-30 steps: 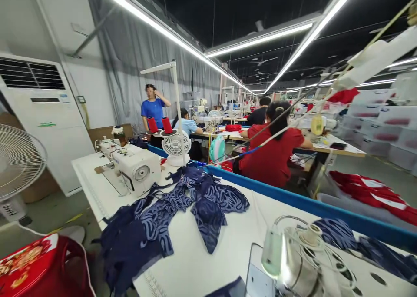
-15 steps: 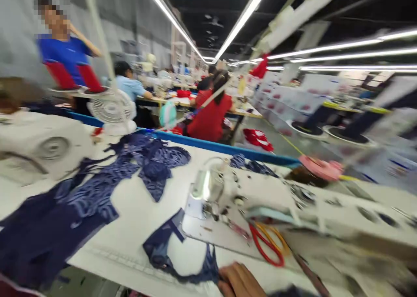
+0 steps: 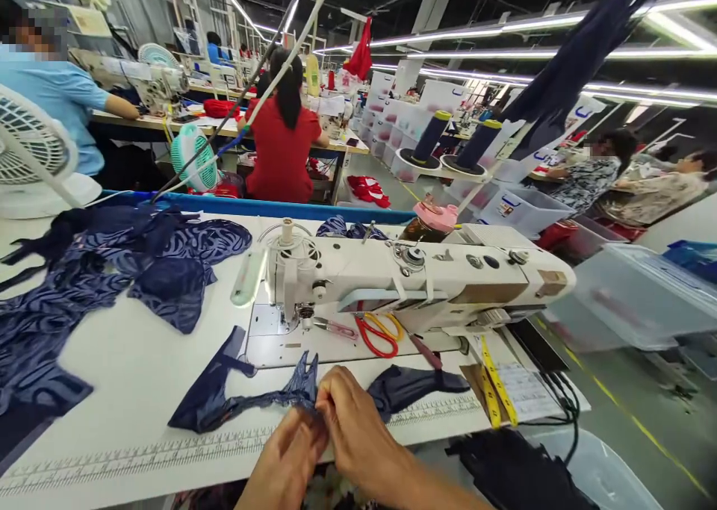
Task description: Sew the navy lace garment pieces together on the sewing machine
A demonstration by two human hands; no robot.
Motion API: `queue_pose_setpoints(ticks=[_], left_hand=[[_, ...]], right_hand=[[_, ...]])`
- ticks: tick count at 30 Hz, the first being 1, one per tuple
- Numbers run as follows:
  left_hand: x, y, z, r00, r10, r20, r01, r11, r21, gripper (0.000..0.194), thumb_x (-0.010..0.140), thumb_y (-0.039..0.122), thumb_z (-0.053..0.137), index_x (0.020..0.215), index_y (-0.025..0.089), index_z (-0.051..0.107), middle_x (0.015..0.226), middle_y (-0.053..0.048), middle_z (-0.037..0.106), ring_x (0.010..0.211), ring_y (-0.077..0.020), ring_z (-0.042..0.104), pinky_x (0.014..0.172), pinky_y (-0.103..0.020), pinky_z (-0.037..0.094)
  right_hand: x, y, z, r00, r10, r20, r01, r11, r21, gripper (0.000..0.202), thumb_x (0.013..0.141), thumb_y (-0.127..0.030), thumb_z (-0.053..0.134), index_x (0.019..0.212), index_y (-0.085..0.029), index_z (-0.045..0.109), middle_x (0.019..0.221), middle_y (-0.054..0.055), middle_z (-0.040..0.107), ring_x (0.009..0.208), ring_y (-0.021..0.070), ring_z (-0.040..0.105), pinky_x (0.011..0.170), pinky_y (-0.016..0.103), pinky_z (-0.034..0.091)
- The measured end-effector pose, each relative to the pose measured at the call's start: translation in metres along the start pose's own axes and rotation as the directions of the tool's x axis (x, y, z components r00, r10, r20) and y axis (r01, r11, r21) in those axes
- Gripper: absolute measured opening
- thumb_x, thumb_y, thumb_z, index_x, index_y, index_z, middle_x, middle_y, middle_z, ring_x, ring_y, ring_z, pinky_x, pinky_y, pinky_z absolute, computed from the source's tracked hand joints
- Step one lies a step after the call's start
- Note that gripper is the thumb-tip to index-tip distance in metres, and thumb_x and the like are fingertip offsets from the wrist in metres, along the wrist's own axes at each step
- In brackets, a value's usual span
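My left hand [image 3: 294,446] and my right hand [image 3: 358,428] meet at the table's front edge. Both have their fingers pinched together on a navy fabric garment piece [image 3: 210,394], which trails leftward over the table. Another navy stretch of fabric [image 3: 406,387] lies right of my hands; whether it belongs to the same piece is hidden by my fingers. Just beyond stands a white sewing machine [image 3: 370,271]. Red- and yellow-handled scissors [image 3: 378,338] and small pink-handled thread snips [image 3: 336,328] rest on its bed.
A pile of patterned navy garment pieces [image 3: 112,271] covers the table's left side. A printed ruler strip [image 3: 168,450] runs along the front edge. A yellow tape measure [image 3: 493,383] lies at right, near a plastic bin [image 3: 594,458]. Co-workers sit beyond a blue rim [image 3: 252,210].
The view has swung right and steadied. One hand showed at the fabric's end before; now both hands are in view, pinching it together at the table edge.
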State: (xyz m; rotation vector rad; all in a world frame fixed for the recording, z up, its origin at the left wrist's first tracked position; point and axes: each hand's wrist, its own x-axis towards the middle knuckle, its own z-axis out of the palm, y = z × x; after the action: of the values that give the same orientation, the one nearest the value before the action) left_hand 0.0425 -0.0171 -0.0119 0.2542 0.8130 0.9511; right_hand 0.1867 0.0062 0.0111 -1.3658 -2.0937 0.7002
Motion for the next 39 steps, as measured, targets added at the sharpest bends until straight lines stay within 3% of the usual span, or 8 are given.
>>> queue_pose_setpoints(ticks=[4, 7, 12, 16, 23, 29, 33, 39], left_hand=[[0.022, 0.019, 0.015, 0.99, -0.004, -0.139, -0.026, 0.977, -0.212, 0.032, 0.061, 0.035, 0.091, 0.069, 0.015, 0.067, 0.096, -0.01, 0.072, 0.103, -0.0268, 0.065, 0.093, -0.036, 0.053], [0.025, 0.03, 0.015, 0.967, 0.026, -0.252, -0.065, 0.987, -0.149, 0.038, 0.052, 0.031, 0.095, 0.072, 0.011, 0.07, 0.087, -0.011, 0.071, 0.085, -0.0239, 0.068, 0.08, -0.033, 0.057], [0.022, 0.04, 0.013, 0.951, 0.036, -0.306, -0.08, 0.988, -0.133, 0.046, 0.043, 0.036, 0.098, 0.07, 0.012, 0.068, 0.071, -0.003, 0.064, 0.06, -0.0144, 0.059, 0.056, -0.027, 0.054], [0.024, 0.041, 0.015, 0.945, 0.102, -0.311, -0.135, 0.987, -0.086, 0.051, 0.043, 0.04, 0.097, 0.075, 0.014, 0.067, 0.066, 0.003, 0.056, 0.05, -0.0079, 0.048, 0.044, -0.022, 0.044], [0.024, 0.039, 0.011, 0.966, 0.125, -0.226, -0.132, 0.991, -0.017, 0.053, 0.049, 0.045, 0.095, 0.079, 0.011, 0.068, 0.057, 0.007, 0.042, 0.049, -0.0026, 0.033, 0.039, -0.015, 0.026], [0.026, 0.036, 0.006, 0.969, 0.17, -0.181, -0.157, 0.984, 0.084, 0.046, 0.06, 0.047, 0.089, 0.08, 0.012, 0.065, 0.057, 0.008, 0.036, 0.048, -0.002, 0.022, 0.043, -0.017, 0.02], [0.027, 0.032, 0.005, 0.968, 0.19, -0.164, -0.169, 0.976, 0.136, 0.048, 0.062, 0.048, 0.087, 0.08, 0.014, 0.06, 0.059, 0.009, 0.034, 0.049, -0.0022, 0.016, 0.044, -0.018, 0.016], [0.024, 0.029, 0.003, 0.969, 0.19, -0.157, -0.148, 0.958, 0.247, 0.047, 0.065, 0.053, 0.083, 0.08, 0.017, 0.057, 0.053, 0.011, 0.021, 0.05, -0.0049, 0.016, 0.048, -0.021, 0.017]], right_hand=[[0.004, -0.001, -0.006, 0.996, -0.057, 0.067, 0.061, 0.996, -0.065, 0.01, 0.1, -0.016, 0.039, 0.094, -0.022, 0.045, 0.095, 0.004, 0.055, 0.087, 0.0207, 0.052, 0.073, 0.032, 0.045], [0.012, 0.031, -0.022, 0.997, -0.051, -0.062, 0.03, 0.953, -0.301, 0.017, 0.099, -0.012, 0.039, 0.096, -0.02, 0.053, 0.097, 0.006, 0.06, 0.089, 0.0221, 0.056, 0.08, 0.035, 0.047], [0.019, 0.105, -0.06, 0.966, 0.043, -0.255, -0.224, 0.634, -0.74, 0.039, 0.087, -0.001, 0.042, 0.12, -0.013, 0.059, 0.12, 0.017, 0.062, 0.111, 0.0318, 0.056, 0.094, 0.045, 0.047], [0.019, 0.125, -0.072, 0.976, 0.102, -0.194, -0.216, 0.595, -0.774, 0.035, 0.089, -0.009, 0.048, 0.121, -0.013, 0.062, 0.104, 0.015, 0.069, 0.101, 0.0299, 0.062, 0.081, 0.038, 0.054], [0.026, 0.12, -0.081, 0.985, 0.095, -0.147, -0.174, 0.596, -0.784, 0.039, 0.078, -0.008, 0.053, 0.115, -0.013, 0.063, 0.105, 0.013, 0.066, 0.103, 0.0314, 0.057, 0.091, 0.042, 0.05], [0.015, 0.1, -0.101, 0.99, 0.092, -0.109, -0.142, 0.698, -0.702, 0.021, 0.081, -0.013, 0.051, 0.099, -0.017, 0.062, 0.1, 0.012, 0.065, 0.098, 0.0312, 0.059, 0.078, 0.037, 0.05], [0.009, 0.066, -0.108, 0.99, 0.099, 0.102, -0.054, 0.927, -0.371, 0.011, 0.093, -0.021, 0.046, 0.087, -0.021, 0.054, 0.086, 0.005, 0.061, 0.076, 0.0206, 0.058, 0.068, 0.03, 0.045], [0.018, 0.038, -0.102, 0.885, 0.171, 0.433, -0.112, 0.981, -0.159, 0.024, 0.084, -0.037, 0.07, 0.088, -0.022, 0.052, 0.09, -0.001, 0.054, 0.076, 0.0165, 0.052, 0.067, 0.025, 0.042]])
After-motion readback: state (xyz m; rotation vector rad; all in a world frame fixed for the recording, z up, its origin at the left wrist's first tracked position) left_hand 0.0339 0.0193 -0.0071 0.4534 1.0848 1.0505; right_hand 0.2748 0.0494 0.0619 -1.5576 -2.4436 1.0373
